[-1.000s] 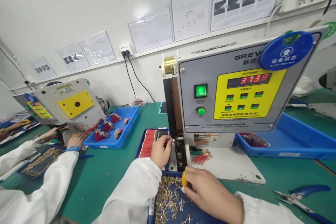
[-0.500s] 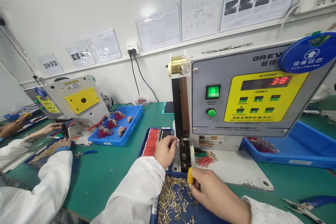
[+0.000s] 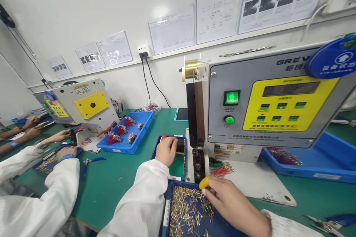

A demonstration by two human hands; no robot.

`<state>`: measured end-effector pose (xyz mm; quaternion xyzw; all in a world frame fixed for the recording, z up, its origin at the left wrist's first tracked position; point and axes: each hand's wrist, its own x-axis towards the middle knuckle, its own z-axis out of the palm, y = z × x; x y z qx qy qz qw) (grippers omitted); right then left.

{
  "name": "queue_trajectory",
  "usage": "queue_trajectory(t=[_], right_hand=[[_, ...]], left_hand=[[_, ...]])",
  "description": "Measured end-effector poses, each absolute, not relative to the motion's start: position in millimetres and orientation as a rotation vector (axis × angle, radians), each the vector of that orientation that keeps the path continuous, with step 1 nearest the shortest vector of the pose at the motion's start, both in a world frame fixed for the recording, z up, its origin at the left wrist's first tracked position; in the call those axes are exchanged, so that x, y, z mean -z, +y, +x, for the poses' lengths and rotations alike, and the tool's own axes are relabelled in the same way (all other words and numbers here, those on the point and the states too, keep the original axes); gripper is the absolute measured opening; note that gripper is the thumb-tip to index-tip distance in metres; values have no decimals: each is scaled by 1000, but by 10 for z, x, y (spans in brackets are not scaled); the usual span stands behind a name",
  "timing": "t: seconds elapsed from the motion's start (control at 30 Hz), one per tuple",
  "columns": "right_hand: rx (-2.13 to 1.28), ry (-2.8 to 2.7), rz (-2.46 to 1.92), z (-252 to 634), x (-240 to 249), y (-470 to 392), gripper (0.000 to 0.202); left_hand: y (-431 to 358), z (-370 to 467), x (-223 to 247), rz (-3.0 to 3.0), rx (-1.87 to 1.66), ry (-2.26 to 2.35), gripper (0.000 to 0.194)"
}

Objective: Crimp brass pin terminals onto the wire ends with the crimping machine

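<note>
My left hand is over the small blue tray of red, black and green wires, fingers bent together; whatever they pinch is hidden. Wearing a yellow finger cover, my right hand is closed just above the front blue tray, thumb near the covered finger; anything held there is too small to make out. Brass terminals lie scattered in that front tray. The crimping head of the grey machine stands between and behind my hands, with red and green wires on its white base.
Left, a blue tray holds wire bundles, beside pliers and a second machine. Co-workers' hands are at the far left. A blue bin and pliers are at right.
My left hand has moved left from the crimping head to the wire tray. My right hand stays near the terminals. The machine's red digits have gone dark, and the view has shifted slightly.
</note>
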<state>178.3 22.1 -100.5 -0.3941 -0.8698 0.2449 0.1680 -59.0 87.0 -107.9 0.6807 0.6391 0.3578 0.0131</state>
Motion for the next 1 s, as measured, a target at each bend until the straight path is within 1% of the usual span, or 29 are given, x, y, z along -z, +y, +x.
queue_trajectory(t=[0.07, 0.17, 0.27, 0.4, 0.67, 0.87, 1.0], right_hand=[[-703, -2448, -1127, 1788, 984, 222, 18], [-771, -2393, -1125, 1795, 954, 224, 15], [-782, -2374, -1110, 1801, 937, 226, 22], [-742, -2412, -1087, 1806, 917, 226, 30], [-713, -2445, -1096, 1800, 908, 220, 28], [-697, -2454, -1101, 1803, 918, 222, 30], [-702, -2446, -1101, 1803, 906, 221, 30]], left_hand=[[928, -801, 1043, 2029, -959, 2184, 18], [985, -1054, 1035, 1944, -827, 2313, 12], [1010, -1161, 1076, 1910, -682, 2353, 10], [1038, -1151, 1137, 1913, -554, 2362, 13], [1093, -1129, 1214, 1948, -477, 2394, 20], [1076, -1114, 1182, 1938, -506, 2422, 19], [1041, -1017, 1136, 1952, -544, 2419, 27]])
